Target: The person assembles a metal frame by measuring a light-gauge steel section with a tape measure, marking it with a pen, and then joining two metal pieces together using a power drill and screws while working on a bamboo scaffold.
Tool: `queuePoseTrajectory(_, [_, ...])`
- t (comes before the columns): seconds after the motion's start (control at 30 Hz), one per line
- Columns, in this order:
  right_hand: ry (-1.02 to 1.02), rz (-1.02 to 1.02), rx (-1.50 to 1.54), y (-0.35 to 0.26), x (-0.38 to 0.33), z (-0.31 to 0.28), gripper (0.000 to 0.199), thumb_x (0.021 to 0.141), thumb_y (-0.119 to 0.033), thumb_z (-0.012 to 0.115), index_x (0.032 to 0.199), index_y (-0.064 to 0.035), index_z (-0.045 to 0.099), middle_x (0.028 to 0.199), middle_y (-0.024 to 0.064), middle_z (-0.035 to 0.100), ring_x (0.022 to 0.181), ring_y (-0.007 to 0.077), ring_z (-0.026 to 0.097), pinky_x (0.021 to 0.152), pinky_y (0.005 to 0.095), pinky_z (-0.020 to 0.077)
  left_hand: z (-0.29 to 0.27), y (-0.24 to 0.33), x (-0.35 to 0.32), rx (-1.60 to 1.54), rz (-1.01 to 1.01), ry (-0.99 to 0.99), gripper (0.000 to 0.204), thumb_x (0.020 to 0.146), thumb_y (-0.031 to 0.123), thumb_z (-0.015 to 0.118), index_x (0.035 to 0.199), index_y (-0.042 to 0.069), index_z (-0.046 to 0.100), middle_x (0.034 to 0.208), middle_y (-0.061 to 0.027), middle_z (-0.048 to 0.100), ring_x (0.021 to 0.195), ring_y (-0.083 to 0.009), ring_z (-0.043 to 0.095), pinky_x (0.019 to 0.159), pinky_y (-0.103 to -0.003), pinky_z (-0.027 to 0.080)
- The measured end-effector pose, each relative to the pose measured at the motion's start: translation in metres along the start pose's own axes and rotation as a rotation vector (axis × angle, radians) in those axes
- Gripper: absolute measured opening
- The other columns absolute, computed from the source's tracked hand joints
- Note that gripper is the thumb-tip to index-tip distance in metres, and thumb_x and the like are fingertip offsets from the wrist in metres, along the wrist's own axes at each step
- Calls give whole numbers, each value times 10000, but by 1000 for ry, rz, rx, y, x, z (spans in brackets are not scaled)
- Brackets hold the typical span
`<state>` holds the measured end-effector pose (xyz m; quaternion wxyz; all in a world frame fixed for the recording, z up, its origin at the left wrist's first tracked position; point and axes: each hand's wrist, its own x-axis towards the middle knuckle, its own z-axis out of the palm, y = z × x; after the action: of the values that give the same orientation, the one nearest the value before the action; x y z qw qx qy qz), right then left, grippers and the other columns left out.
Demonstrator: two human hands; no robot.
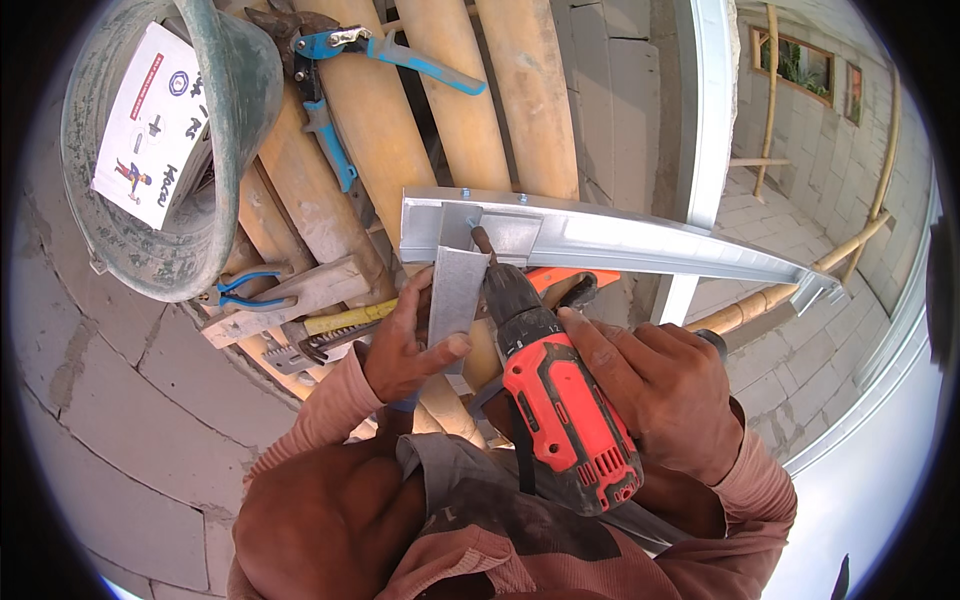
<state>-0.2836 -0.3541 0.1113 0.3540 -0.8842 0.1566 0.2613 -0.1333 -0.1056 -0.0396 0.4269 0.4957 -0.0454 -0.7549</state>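
Note:
My right hand is wrapped round a red and black cordless drill. The drill's bit points away from me and meets a small screw inside the joint of the metal profiles. A short silver metal channel is gripped by my left hand, its thumb across the near end and fingers behind the left side. The channel's far end sits against a long silver metal channel, which runs off to the right. Two small screws show along the long channel's upper edge.
Bamboo poles form the platform. Blue-handled tin snips lie on them, near a bucket holding a white box. Blue pliers rest on a wooden piece. An orange-handled tool lies behind the drill. An upright metal stud stands right.

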Motion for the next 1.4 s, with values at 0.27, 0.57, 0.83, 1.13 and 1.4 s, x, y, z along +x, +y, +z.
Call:
queuePoseTrajectory(0.27, [-5, 6, -17, 0, -1, -1, 501, 842, -195, 663, 1310, -19, 633, 949, 11, 685, 650, 176, 593, 574, 320, 492, -3, 1, 2, 126, 51, -14, 976, 915, 421, 772, 1582, 13, 189, 1473, -202, 489, 1334, -268, 521, 1123, -409, 412])
queuePoseTrajectory(0.57, [53, 7, 109, 24, -14, 16, 559, 850, -225, 689, 1375, -49, 610, 1026, 84, 725, 797, 277, 694, 683, 382, 558, 5, -11, 1, 79, 14, 41, 977, 904, 462, 771, 1565, 9, 212, 1422, -191, 536, 1299, -264, 545, 1109, -411, 431])
queuePoseTrajectory(0.83, [125, 185, 526, 29, -67, 66, 602, 842, -106, 775, 1403, -8, 579, 1245, 185, 691, 1049, 326, 725, 886, 376, 584, -7, -22, -14, 108, 75, -37, 953, 873, 584, 752, 1497, 4, 325, 1360, -161, 579, 1247, -244, 564, 1070, -403, 452])
queuePoseTrajectory(1.13, [186, 439, 751, 13, -107, 117, 230, 890, -148, 737, 1088, -64, 658, 902, 29, 665, 797, 135, 644, 688, 310, 513, -17, 0, -44, 78, 270, 70, 760, 753, 468, 904, 1280, 32, 573, 1358, -140, 593, 1185, -236, 610, 978, -358, 514])
queuePoseTrajectory(1.4, [166, 300, 562, 17, -104, 122, 350, 828, -167, 794, 1136, -68, 661, 1028, 109, 689, 887, 314, 697, 764, 375, 565, -52, 6, 6, 81, 376, 242, 868, 826, 405, 626, 1578, 128, 295, 1435, -199, 500, 1067, -372, 685, 896, -452, 603])
